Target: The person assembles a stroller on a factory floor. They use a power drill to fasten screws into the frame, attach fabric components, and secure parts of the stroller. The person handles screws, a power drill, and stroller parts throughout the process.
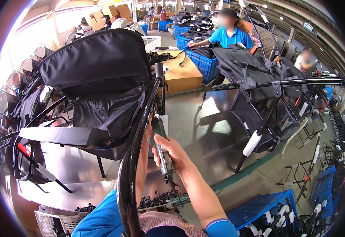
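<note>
My right hand [168, 153] is wrapped round the body of an inline power screwdriver [165, 158]. The tool's dark green front end points up and away, toward the joint of a black tube on a stroller frame [125, 181]. My left hand [149, 127] is up beside this tube near the tool's tip; its fingers are mostly hidden behind the tube and the driver. The stroller's black fabric canopy [97, 61] and seat cloth [105, 112] are on the left. Whether the bit touches a screw cannot be made out.
A metal-topped bench [196, 130] lies beneath. Another black stroller [255, 102] stands on the right. Small black parts [156, 199] are piled near me. Blue crates [200, 65] and a cardboard box [182, 73] are beyond, with a co-worker in blue [229, 37].
</note>
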### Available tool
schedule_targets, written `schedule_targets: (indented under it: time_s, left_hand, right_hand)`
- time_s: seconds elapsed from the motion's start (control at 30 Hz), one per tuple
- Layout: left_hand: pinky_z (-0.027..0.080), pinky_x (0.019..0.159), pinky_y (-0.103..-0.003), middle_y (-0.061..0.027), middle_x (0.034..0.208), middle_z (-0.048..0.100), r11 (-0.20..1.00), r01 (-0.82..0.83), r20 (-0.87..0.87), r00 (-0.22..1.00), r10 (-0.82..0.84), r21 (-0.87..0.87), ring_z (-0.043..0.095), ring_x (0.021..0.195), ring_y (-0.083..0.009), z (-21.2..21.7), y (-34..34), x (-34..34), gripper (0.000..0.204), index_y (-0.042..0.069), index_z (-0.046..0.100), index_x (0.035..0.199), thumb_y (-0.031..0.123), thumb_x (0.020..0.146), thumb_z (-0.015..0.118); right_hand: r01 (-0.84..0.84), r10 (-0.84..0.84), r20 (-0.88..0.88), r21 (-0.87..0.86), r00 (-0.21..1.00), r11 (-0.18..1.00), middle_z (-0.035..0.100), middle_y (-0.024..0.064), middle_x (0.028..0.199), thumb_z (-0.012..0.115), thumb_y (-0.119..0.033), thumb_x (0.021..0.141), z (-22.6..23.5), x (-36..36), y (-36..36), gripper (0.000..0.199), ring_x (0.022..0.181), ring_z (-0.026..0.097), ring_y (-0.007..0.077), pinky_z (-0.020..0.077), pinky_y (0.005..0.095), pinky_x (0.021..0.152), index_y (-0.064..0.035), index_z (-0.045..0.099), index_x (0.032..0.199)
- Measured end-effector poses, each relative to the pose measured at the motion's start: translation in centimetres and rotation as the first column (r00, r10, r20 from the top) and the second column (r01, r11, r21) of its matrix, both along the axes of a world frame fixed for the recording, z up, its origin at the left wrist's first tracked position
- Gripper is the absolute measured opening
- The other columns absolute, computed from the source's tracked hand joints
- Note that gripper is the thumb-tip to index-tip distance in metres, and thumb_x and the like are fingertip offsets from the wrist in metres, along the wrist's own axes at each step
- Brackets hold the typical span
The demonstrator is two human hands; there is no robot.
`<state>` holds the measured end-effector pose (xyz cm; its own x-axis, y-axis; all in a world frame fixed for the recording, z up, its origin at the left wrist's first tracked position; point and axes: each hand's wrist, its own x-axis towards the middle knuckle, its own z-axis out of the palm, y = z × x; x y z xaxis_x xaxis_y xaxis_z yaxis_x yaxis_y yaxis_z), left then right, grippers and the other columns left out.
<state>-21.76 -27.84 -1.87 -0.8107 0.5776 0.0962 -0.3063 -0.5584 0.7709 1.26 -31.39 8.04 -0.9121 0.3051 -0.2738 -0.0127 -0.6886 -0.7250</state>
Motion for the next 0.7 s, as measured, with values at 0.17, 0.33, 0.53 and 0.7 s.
schedule_targets:
  time_s: [0.17,0.33,0.53,0.7]
  left_hand:
    - [0.048,0.071,-0.024,-0.008,0.099,0.066,1.0,-0.013,-0.023,1.0,0.013,0.016,0.06,0.078,-0.0122,-0.3,-0.2,0.3,0.027,0.001,0.057,0.117,0.006,0.091,0.057]
    - [0.049,0.072,-0.025,-0.0079,0.099,0.066,0.997,-0.081,-0.057,0.995,0.081,0.007,0.06,0.079,-0.0125,-1.2,-1.3,0.1,0.028,0.0,0.057,0.119,0.006,0.091,0.057]
    - [0.05,0.073,-0.027,-0.0076,0.099,0.065,0.988,0.117,-0.255,0.957,-0.139,-0.1,0.061,0.08,-0.0129,-4.3,-4.3,8.5,0.03,-0.002,0.056,0.121,0.007,0.092,0.057]
    - [0.052,0.076,-0.028,-0.0046,0.094,0.064,0.813,0.37,-0.175,0.856,-0.486,-0.449,0.063,0.08,-0.013,-5.0,-21.4,13.4,0.024,-0.001,0.062,0.114,0.003,0.093,0.052]
  right_hand:
    - [0.007,-0.024,0.08,0.211,0.997,0.977,0.058,0.008,0.07,0.075,-0.048,0.077,0.2,-1.4,0.1,0.056,0.049,0.059,0.0179,0.0488,0.0315,0.042,-0.0042,0.047,0.098]
    - [0.008,-0.051,0.114,0.345,0.992,0.939,0.056,0.0081,0.064,0.073,-0.057,0.074,0.4,-2.6,0.1,0.063,0.043,0.057,0.0192,0.0482,0.0329,0.039,-0.0013,0.053,0.094]
    - [0.014,-0.052,0.107,0.332,0.993,0.943,0.058,0.0071,0.06,0.059,-0.073,0.072,-1.8,-0.7,2.3,0.071,0.049,0.059,0.0181,0.0488,0.0301,0.044,-0.0034,0.058,0.082]
    - [0.041,-0.062,0.103,0.188,0.993,0.981,0.057,0.0052,0.066,0.063,-0.067,0.075,-0.7,-2.7,0.7,0.062,0.049,0.056,0.0163,0.0445,0.0277,0.043,-0.0114,0.052,0.099]
